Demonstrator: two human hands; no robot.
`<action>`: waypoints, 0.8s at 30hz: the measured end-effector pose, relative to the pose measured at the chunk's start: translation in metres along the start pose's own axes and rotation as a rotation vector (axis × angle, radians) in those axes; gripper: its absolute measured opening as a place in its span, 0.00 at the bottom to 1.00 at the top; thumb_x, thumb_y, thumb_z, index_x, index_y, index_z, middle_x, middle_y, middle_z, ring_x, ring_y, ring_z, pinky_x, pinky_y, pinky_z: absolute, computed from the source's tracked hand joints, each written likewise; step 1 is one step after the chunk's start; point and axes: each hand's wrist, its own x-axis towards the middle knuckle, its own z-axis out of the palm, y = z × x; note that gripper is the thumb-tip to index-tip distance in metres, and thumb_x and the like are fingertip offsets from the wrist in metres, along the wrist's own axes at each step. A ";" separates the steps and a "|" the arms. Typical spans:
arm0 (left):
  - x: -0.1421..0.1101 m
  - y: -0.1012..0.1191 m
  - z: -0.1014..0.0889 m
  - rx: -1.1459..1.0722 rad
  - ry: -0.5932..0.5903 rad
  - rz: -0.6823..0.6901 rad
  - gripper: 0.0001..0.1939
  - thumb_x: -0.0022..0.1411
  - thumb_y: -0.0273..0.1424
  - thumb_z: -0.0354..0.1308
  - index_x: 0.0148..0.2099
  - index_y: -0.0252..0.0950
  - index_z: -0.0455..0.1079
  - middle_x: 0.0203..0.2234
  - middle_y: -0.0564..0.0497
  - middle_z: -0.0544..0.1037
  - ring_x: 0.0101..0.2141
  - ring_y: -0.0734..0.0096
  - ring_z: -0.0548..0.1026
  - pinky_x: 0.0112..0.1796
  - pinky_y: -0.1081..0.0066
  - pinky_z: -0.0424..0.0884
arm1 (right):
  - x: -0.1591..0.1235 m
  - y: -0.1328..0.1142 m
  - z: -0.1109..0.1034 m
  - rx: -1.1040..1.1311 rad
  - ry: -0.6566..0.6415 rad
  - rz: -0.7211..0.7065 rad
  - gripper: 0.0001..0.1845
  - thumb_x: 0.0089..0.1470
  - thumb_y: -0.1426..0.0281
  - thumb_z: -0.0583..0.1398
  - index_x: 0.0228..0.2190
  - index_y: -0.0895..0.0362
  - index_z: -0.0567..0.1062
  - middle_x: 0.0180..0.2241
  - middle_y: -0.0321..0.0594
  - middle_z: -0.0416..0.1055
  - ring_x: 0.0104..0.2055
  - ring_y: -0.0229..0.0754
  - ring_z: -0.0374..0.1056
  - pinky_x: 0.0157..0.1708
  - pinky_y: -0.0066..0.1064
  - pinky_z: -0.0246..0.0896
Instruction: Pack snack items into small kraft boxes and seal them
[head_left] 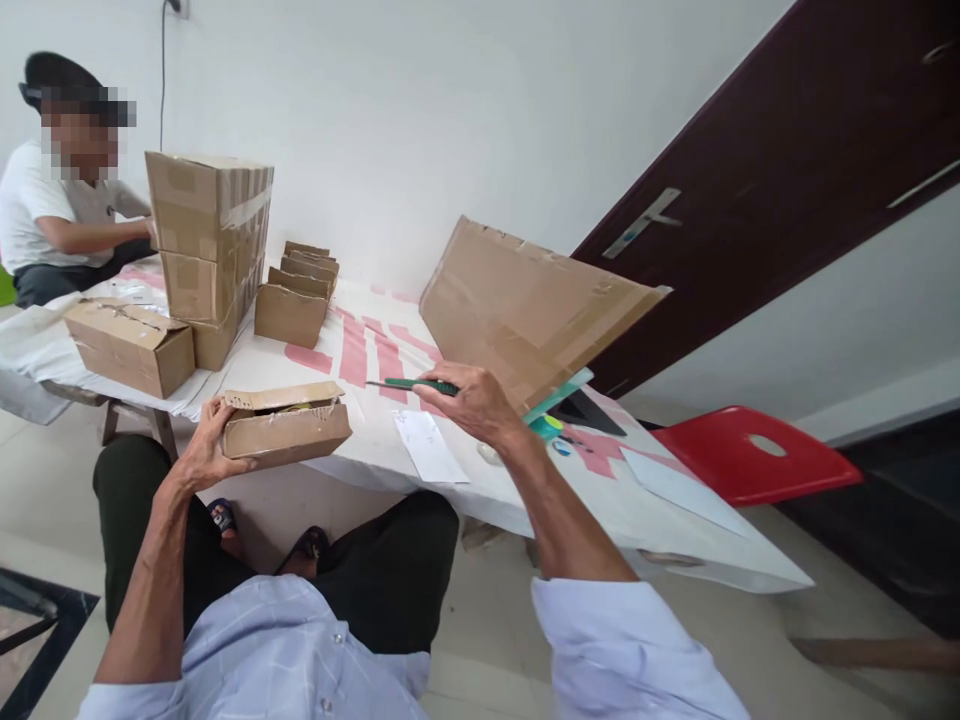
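My left hand (pixel 204 445) grips the left end of a small brown cardboard box (pixel 289 437) at the near edge of the table. The box's top flap is torn and stands partly raised, and what lies inside is mostly hidden. In my right hand (pixel 474 400) is a green utility knife (pixel 424 384), its thin blade pointing left, held above the tabletop and apart from the box. Below the knife a white sheet of paper (pixel 430 447) lies on the cloth.
Stacked cardboard boxes (pixel 214 235) stand at the left, with another box (pixel 131 345) before them and several open boxes (pixel 292 312) behind. A large cardboard sheet (pixel 525 305) leans at the right. Beyond are a red stool (pixel 750 460) and a seated person (pixel 82 215) at far left.
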 end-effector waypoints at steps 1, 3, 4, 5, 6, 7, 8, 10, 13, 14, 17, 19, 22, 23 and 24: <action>0.000 -0.001 0.000 0.005 0.003 -0.004 0.45 0.52 0.45 0.73 0.68 0.39 0.63 0.60 0.41 0.60 0.65 0.44 0.60 0.68 0.43 0.58 | -0.004 0.006 0.016 0.063 0.048 0.059 0.15 0.67 0.60 0.58 0.39 0.52 0.83 0.42 0.45 0.80 0.44 0.48 0.74 0.45 0.35 0.65; 0.000 -0.003 0.000 0.005 0.002 -0.010 0.49 0.50 0.47 0.74 0.69 0.40 0.61 0.61 0.41 0.60 0.66 0.42 0.59 0.68 0.41 0.58 | -0.010 0.010 0.059 0.170 0.093 0.212 0.14 0.65 0.62 0.57 0.41 0.54 0.81 0.43 0.47 0.79 0.45 0.48 0.73 0.45 0.36 0.65; 0.000 -0.004 0.001 0.000 -0.003 -0.012 0.50 0.50 0.47 0.74 0.70 0.40 0.60 0.62 0.40 0.59 0.67 0.41 0.59 0.68 0.40 0.57 | -0.013 0.009 0.082 0.188 0.095 0.243 0.14 0.65 0.63 0.57 0.41 0.55 0.80 0.44 0.47 0.79 0.44 0.47 0.73 0.44 0.35 0.66; 0.000 -0.006 0.002 -0.006 -0.009 -0.011 0.51 0.49 0.48 0.75 0.71 0.41 0.59 0.63 0.40 0.59 0.67 0.40 0.58 0.68 0.39 0.57 | -0.016 0.007 0.104 0.201 0.097 0.262 0.13 0.64 0.63 0.58 0.39 0.55 0.80 0.42 0.47 0.79 0.41 0.47 0.72 0.41 0.35 0.65; 0.000 -0.007 0.003 -0.012 -0.014 -0.009 0.52 0.49 0.48 0.75 0.71 0.41 0.59 0.63 0.40 0.58 0.68 0.39 0.58 0.68 0.39 0.56 | -0.017 0.004 0.125 0.228 0.113 0.289 0.12 0.63 0.63 0.58 0.37 0.55 0.79 0.40 0.46 0.78 0.39 0.45 0.71 0.40 0.34 0.65; 0.000 -0.008 0.004 -0.017 -0.017 -0.006 0.52 0.50 0.49 0.74 0.71 0.41 0.58 0.63 0.40 0.58 0.68 0.39 0.57 0.69 0.38 0.55 | -0.018 0.002 0.142 0.287 0.155 0.328 0.11 0.62 0.62 0.60 0.34 0.55 0.79 0.36 0.44 0.76 0.37 0.44 0.70 0.38 0.33 0.65; 0.000 -0.009 0.004 -0.023 -0.018 -0.003 0.51 0.51 0.49 0.74 0.72 0.41 0.58 0.64 0.39 0.58 0.69 0.39 0.57 0.69 0.38 0.55 | -0.018 -0.001 0.156 0.315 0.178 0.337 0.12 0.62 0.61 0.60 0.33 0.55 0.78 0.34 0.42 0.75 0.36 0.44 0.69 0.38 0.32 0.65; 0.000 -0.011 0.004 -0.031 -0.015 -0.004 0.51 0.53 0.49 0.72 0.73 0.41 0.56 0.65 0.38 0.57 0.69 0.39 0.56 0.69 0.38 0.54 | -0.015 -0.004 0.172 0.375 0.224 0.339 0.15 0.63 0.59 0.59 0.31 0.55 0.77 0.31 0.39 0.72 0.37 0.43 0.68 0.38 0.32 0.65; 0.002 -0.012 0.003 -0.030 -0.012 -0.010 0.53 0.53 0.49 0.73 0.74 0.42 0.55 0.64 0.39 0.58 0.69 0.39 0.57 0.69 0.36 0.53 | -0.003 -0.010 0.167 0.446 0.256 0.296 0.20 0.68 0.58 0.54 0.34 0.56 0.79 0.35 0.42 0.75 0.41 0.44 0.70 0.41 0.33 0.68; 0.002 -0.012 0.003 -0.025 -0.012 -0.012 0.54 0.52 0.49 0.73 0.75 0.42 0.54 0.64 0.39 0.59 0.69 0.38 0.57 0.69 0.35 0.53 | 0.001 -0.014 0.161 0.486 0.257 0.257 0.21 0.69 0.58 0.53 0.36 0.56 0.79 0.37 0.43 0.76 0.43 0.44 0.72 0.43 0.34 0.69; 0.005 -0.011 0.001 -0.009 -0.010 -0.018 0.56 0.52 0.49 0.74 0.76 0.43 0.54 0.64 0.39 0.59 0.69 0.38 0.56 0.69 0.35 0.53 | 0.012 -0.032 0.134 0.632 0.206 0.045 0.20 0.70 0.60 0.53 0.41 0.55 0.82 0.45 0.46 0.78 0.49 0.46 0.73 0.52 0.39 0.69; 0.006 -0.010 0.001 -0.002 -0.004 -0.024 0.55 0.52 0.49 0.74 0.75 0.42 0.54 0.64 0.39 0.59 0.69 0.38 0.57 0.69 0.36 0.54 | 0.015 -0.047 0.117 0.682 0.115 -0.074 0.15 0.68 0.62 0.58 0.42 0.55 0.83 0.45 0.46 0.79 0.50 0.46 0.73 0.54 0.40 0.68; 0.006 -0.008 0.000 0.000 -0.003 -0.024 0.56 0.51 0.49 0.74 0.75 0.42 0.55 0.63 0.40 0.61 0.68 0.39 0.58 0.69 0.37 0.55 | 0.016 -0.064 0.099 0.688 -0.018 -0.097 0.11 0.63 0.64 0.63 0.42 0.56 0.83 0.42 0.44 0.79 0.46 0.44 0.72 0.49 0.38 0.69; 0.006 -0.008 0.000 -0.001 -0.006 -0.024 0.56 0.51 0.48 0.74 0.75 0.41 0.55 0.63 0.40 0.61 0.68 0.39 0.59 0.69 0.37 0.55 | 0.016 -0.068 0.096 0.696 -0.037 -0.085 0.11 0.62 0.65 0.64 0.42 0.56 0.83 0.41 0.43 0.79 0.45 0.44 0.72 0.47 0.36 0.69; 0.006 -0.008 0.000 -0.004 -0.011 -0.024 0.56 0.51 0.48 0.74 0.75 0.41 0.54 0.63 0.40 0.61 0.68 0.39 0.59 0.69 0.38 0.54 | 0.015 -0.070 0.094 0.711 -0.043 -0.072 0.10 0.61 0.65 0.65 0.41 0.56 0.83 0.40 0.42 0.80 0.44 0.43 0.72 0.46 0.35 0.68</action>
